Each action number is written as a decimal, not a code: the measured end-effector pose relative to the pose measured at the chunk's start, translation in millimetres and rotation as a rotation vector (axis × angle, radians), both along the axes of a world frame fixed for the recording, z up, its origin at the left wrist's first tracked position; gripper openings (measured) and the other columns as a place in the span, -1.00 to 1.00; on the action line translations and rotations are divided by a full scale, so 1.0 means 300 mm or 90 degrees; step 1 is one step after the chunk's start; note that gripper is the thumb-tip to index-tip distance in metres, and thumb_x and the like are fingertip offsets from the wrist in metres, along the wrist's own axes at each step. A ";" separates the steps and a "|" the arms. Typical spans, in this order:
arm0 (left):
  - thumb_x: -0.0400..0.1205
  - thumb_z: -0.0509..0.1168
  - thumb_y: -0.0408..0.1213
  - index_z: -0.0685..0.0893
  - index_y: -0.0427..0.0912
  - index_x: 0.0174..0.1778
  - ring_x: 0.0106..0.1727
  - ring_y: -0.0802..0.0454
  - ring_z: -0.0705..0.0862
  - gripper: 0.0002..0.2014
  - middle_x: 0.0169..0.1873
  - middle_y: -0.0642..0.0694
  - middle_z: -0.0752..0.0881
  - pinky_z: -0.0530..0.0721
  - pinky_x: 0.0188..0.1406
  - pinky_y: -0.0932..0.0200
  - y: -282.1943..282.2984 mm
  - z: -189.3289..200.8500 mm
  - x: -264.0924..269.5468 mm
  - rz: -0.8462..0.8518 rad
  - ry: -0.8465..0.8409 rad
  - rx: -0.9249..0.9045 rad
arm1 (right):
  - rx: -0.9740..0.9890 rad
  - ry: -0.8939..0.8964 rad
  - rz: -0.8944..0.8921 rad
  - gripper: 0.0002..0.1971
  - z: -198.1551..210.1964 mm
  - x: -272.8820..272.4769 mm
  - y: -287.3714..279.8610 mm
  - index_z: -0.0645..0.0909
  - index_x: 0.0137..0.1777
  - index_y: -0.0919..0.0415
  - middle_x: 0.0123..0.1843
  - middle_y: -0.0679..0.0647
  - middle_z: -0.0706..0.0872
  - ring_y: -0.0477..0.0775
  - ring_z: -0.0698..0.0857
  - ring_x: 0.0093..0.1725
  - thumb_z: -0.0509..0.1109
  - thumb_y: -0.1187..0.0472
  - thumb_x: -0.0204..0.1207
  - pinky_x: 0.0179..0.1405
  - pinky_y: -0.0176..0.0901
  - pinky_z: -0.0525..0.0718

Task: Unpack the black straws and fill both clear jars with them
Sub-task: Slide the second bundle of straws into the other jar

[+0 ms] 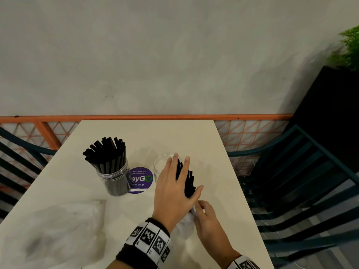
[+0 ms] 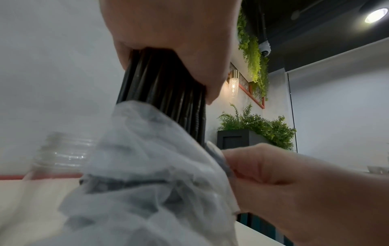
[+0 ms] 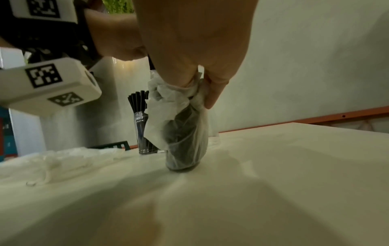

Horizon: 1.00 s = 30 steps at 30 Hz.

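On table [image 1: 204,136], upright straw bundle [image 1: 187,181], bagged below.

Two clear jars [image 1: 113,177], two hands [image 1: 172,189], two plastic bags [image 1: 58,226], one round sticker [image 1: 140,180]

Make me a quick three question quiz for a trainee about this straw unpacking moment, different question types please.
1. True or false: the jar by the purple sticker is already filled with straws.
2. Multiple choice: the right hand pinches A) the empty jar, B) the plastic wrapper, C) the sticker.
3. Fill the blank: the left hand grips the bundle of ____.

Key:
1. True; the filled jar stands left of the sticker, and the empty jar stands behind the left hand.
2. B; it pinches the plastic wrapper at the bundle's lower end.
3. black straws.
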<state>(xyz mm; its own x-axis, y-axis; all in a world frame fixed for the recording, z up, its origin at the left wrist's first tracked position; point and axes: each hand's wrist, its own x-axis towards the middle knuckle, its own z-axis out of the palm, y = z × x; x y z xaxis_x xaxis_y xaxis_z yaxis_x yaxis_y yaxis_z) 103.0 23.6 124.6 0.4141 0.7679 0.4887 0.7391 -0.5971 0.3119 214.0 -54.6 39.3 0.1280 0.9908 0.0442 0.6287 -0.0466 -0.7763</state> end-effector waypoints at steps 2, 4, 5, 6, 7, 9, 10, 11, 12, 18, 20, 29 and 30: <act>0.52 0.22 0.14 0.55 -0.05 0.37 0.29 -0.18 0.63 -0.46 0.28 -0.25 0.65 0.66 0.11 0.04 0.000 -0.008 0.009 -0.016 -0.015 0.013 | -0.030 0.060 -0.003 -0.53 0.007 -0.005 -0.005 0.34 0.35 -0.17 0.26 -0.10 0.46 -0.23 0.48 0.23 -0.12 -0.29 0.55 0.24 -0.35 0.45; 0.58 0.19 0.01 0.64 -0.01 0.26 0.14 -0.16 0.71 -0.62 0.11 -0.17 0.74 0.68 -0.02 0.06 -0.001 -0.017 0.017 -0.025 -0.017 0.046 | -0.071 0.036 0.010 -0.62 0.010 -0.004 -0.016 0.27 0.46 -0.11 0.36 -0.09 0.39 -0.22 0.47 0.27 -0.05 -0.09 0.68 0.28 -0.32 0.43; 0.58 0.18 -0.06 0.67 0.00 0.23 0.10 -0.16 0.72 -0.66 0.05 -0.15 0.77 0.69 -0.06 0.06 -0.001 -0.022 0.020 -0.028 -0.007 0.063 | -0.073 0.014 0.025 -0.56 0.008 -0.002 -0.020 0.11 0.58 -0.04 0.44 -0.06 0.31 -0.19 0.42 0.34 -0.03 0.03 0.70 0.34 -0.37 0.36; 0.58 0.17 -0.10 0.69 0.00 0.20 0.09 -0.17 0.73 -0.68 0.02 -0.12 0.78 0.70 -0.07 0.06 0.000 -0.024 0.022 -0.032 0.008 0.076 | -0.066 -0.014 0.051 -0.48 -0.001 0.005 -0.025 -0.08 0.63 0.00 0.49 -0.01 0.23 -0.15 0.35 0.40 -0.01 0.10 0.71 0.38 -0.41 0.29; 0.58 0.16 -0.14 0.70 -0.01 0.17 0.10 -0.18 0.72 -0.69 0.02 -0.10 0.78 0.70 -0.06 0.05 0.001 -0.025 0.023 -0.035 0.024 0.083 | -0.068 -0.012 0.065 -0.43 -0.004 0.010 -0.028 -0.19 0.62 0.02 0.52 0.02 0.17 -0.12 0.31 0.44 -0.01 0.13 0.71 0.40 -0.43 0.24; 0.58 0.14 -0.16 0.71 -0.05 0.12 0.18 -0.18 0.70 -0.70 0.07 -0.08 0.77 0.69 0.03 0.05 0.006 -0.024 0.023 -0.040 0.049 0.081 | -0.079 0.024 0.071 -0.42 -0.002 0.008 -0.026 -0.23 0.61 -0.02 0.52 -0.01 0.13 -0.10 0.27 0.47 -0.02 0.06 0.70 0.43 -0.40 0.22; 0.59 0.14 -0.17 0.72 -0.09 0.10 0.24 -0.19 0.67 -0.70 0.11 -0.09 0.76 0.69 0.09 0.03 0.009 -0.022 0.021 -0.042 0.057 0.071 | -0.080 0.029 0.068 -0.41 -0.004 0.008 -0.022 -0.23 0.61 -0.06 0.49 -0.06 0.14 -0.13 0.27 0.47 -0.03 -0.05 0.67 0.42 -0.42 0.22; 0.58 0.13 -0.17 0.71 -0.12 0.08 0.30 -0.20 0.63 -0.70 0.18 -0.12 0.73 0.69 0.15 0.01 0.015 -0.020 0.017 -0.044 0.064 0.057 | -0.079 0.015 0.074 -0.35 -0.009 0.007 -0.018 -0.24 0.60 -0.09 0.44 -0.12 0.14 -0.17 0.26 0.44 -0.07 -0.21 0.60 0.39 -0.48 0.20; 0.58 0.12 -0.16 0.71 -0.15 0.07 0.35 -0.20 0.60 -0.69 0.26 -0.15 0.69 0.66 0.20 -0.02 0.021 -0.016 0.013 -0.047 0.071 0.043 | -0.073 -0.004 0.087 -0.25 -0.015 0.009 -0.016 -0.24 0.59 -0.11 0.39 -0.16 0.14 -0.22 0.25 0.41 -0.15 -0.37 0.47 0.34 -0.57 0.17; 0.57 0.15 -0.03 0.65 -0.08 0.15 0.22 -0.08 0.67 -0.66 0.15 -0.10 0.73 0.44 0.28 0.17 0.029 0.009 -0.024 -0.090 0.081 0.025 | 0.031 -0.045 0.095 -0.25 -0.043 0.032 -0.009 0.19 0.58 0.06 0.24 -0.06 0.47 -0.32 0.40 0.18 -0.17 -0.37 0.51 0.21 -0.72 0.26; 0.56 0.17 -0.05 0.65 -0.01 0.21 0.12 -0.05 0.69 -0.65 0.03 -0.06 0.74 0.55 0.14 0.16 0.019 0.018 -0.028 -0.088 0.067 0.028 | 0.066 -0.027 0.076 -0.36 -0.044 0.028 -0.012 0.33 0.52 0.03 0.13 -0.09 0.54 -0.35 0.45 0.10 -0.05 -0.30 0.55 0.15 -0.67 0.37; 0.62 0.06 0.05 0.73 -0.02 0.06 0.21 -0.09 0.70 -0.61 0.14 -0.02 0.77 0.48 0.22 0.09 -0.037 -0.015 -0.025 -0.116 0.146 0.076 | -0.094 0.365 -0.066 -0.25 -0.032 0.065 0.007 0.49 0.31 -0.09 -0.04 0.07 0.79 0.05 0.73 0.04 0.62 -0.03 0.05 0.21 0.06 0.66; 0.62 0.06 0.04 0.72 -0.02 0.10 0.22 -0.08 0.70 -0.61 0.15 -0.01 0.76 0.55 0.23 0.08 -0.038 -0.017 -0.026 -0.120 0.155 0.074 | -0.103 0.368 -0.054 -0.31 -0.026 0.066 0.011 0.56 0.26 -0.05 -0.02 0.04 0.81 0.06 0.73 0.05 0.60 -0.02 0.04 0.21 0.06 0.66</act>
